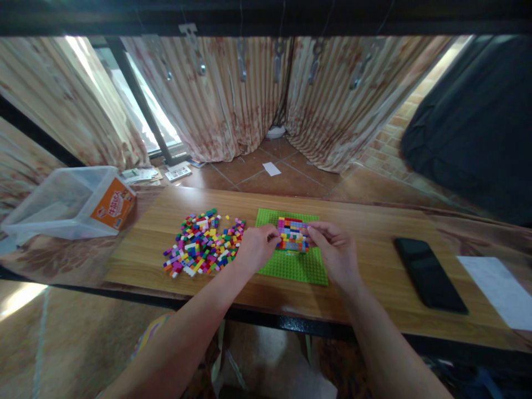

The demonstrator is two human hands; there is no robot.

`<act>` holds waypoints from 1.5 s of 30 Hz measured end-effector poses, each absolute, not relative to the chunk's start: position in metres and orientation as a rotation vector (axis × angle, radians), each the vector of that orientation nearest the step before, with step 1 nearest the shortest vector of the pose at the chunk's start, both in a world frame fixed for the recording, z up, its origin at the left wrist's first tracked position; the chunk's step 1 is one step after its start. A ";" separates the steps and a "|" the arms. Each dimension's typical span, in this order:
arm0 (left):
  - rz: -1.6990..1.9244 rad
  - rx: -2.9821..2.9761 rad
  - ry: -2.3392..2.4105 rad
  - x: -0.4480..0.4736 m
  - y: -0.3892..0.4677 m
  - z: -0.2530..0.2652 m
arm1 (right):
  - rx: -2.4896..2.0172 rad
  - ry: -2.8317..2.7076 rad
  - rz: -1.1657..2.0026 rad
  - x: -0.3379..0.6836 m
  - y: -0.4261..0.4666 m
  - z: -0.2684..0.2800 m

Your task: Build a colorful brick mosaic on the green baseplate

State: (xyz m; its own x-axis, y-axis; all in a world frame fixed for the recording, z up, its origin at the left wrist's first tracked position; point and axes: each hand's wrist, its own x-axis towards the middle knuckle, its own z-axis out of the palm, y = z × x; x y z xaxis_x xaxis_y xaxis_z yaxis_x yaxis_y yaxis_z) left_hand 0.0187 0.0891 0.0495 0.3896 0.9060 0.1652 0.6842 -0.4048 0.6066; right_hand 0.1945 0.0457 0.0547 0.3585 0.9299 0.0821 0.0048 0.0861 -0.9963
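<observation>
A multicoloured toy-brick structure (293, 234) is over the middle of a green studded baseplate (307, 271). Whether it is fixed to the plate or raised off it, I cannot tell. My left hand (258, 246) is closed, thumb and forefinger pinched at the structure's left edge. From the other side, my right hand (337, 249) grips the right edge between thumb and fingers. The fingertips hide parts of both edges. Left of the plate, close to my left forearm, spreads a loose pile of small coloured bricks (203, 246).
A clear plastic bin (54, 197) with an orange label stands beyond the wooden table's (141, 249) left end. On the right lie a black phone (430, 274) and a white paper sheet (499, 288). A dark bar (266, 19) with metal hooks crosses overhead.
</observation>
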 end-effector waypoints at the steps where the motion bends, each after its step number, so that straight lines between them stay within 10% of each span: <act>1: 0.628 2.283 1.374 0.019 0.088 0.050 | -1.300 -0.994 0.877 0.194 0.045 0.054; 19: 0.150 2.645 1.527 0.031 0.063 0.061 | -1.471 -1.470 0.427 0.189 0.037 0.052; 45: 0.756 1.826 1.336 0.019 0.083 0.045 | -1.558 -1.577 0.203 0.173 0.053 0.018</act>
State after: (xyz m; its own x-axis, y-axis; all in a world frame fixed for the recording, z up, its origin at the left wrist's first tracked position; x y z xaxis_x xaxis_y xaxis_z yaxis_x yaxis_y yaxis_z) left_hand 0.0191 0.0830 0.0450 0.2847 0.9580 0.0343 0.5232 -0.1852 0.8318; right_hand 0.1730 0.0526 0.0179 0.1788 0.8702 0.4592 0.7257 0.1985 -0.6587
